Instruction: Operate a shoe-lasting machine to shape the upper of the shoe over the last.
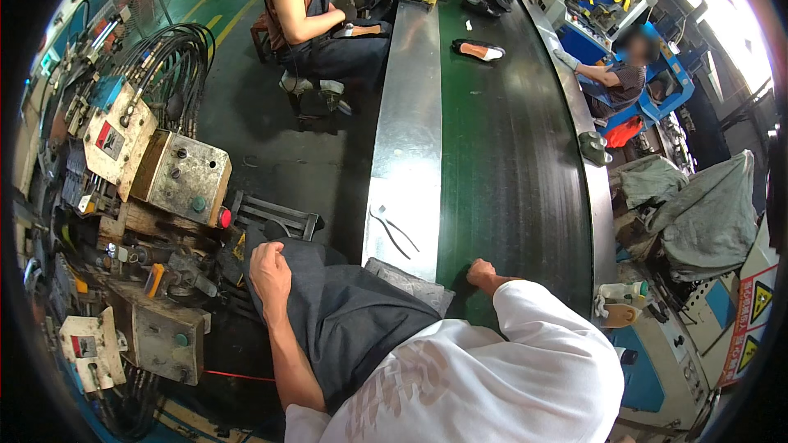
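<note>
My left hand (pixel 270 272) rests on the knee of my dark apron (pixel 345 308), its fingers curled in and nothing showing in them. On the green-black conveyor belt (pixel 517 172), my right hand (pixel 481 271) lies closed in a fist beside the metal ledge (pixel 408 115). No object sticks out of that fist. A pair of pincers (pixel 396 231) lies on the ledge between my two hands, touched by neither. Nearer to me, a grey folded pad (pixel 410 283) covers the ledge's end. Farther up the belt lies a black shoe (pixel 478 51) with a white and tan underside.
Machines with control boxes (pixel 182 176) and hoses stand at my left. A seated co-worker (pixel 300 16) holds a shoe beyond the ledge; another person (pixel 628 78) sits right of the belt. More shoes (pixel 488 2) lie at its far end. Grey cloth (pixel 710 213) drapes something at right.
</note>
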Tool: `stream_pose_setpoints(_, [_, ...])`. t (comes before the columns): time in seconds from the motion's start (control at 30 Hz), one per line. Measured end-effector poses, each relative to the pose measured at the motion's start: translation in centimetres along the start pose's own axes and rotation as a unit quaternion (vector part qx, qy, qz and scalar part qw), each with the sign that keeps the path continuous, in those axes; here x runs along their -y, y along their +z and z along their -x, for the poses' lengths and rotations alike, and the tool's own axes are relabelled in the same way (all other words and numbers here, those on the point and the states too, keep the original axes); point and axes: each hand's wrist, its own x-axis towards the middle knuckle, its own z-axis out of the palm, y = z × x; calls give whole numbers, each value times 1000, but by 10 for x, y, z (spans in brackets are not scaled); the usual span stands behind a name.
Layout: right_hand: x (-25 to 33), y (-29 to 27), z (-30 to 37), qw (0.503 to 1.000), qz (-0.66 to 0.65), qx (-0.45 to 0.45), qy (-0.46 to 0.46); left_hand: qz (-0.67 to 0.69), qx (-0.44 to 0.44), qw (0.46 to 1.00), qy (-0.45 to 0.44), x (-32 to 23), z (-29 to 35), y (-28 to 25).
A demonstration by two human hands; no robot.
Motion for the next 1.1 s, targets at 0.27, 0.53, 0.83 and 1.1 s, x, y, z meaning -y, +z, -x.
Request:
stream_pose_setpoints(0.27, [-20,-41,-10,998,-31,35,29,9,-21,1000,6,3,5,-5])
stream_pose_setpoints(0.53, [0,10,-34,990,4,30,134,8,-10,1000,-9,-9,-2,-1])
stream_pose_setpoints(0.83, [2,6,-27,991,-6,59,119,-4,14,1000,-3,-11,-6,6])
stream_pose_setpoints(1.1, [-32,38,-73,966,-101,-16,239,11,13,1000,11,-19,-16,19])
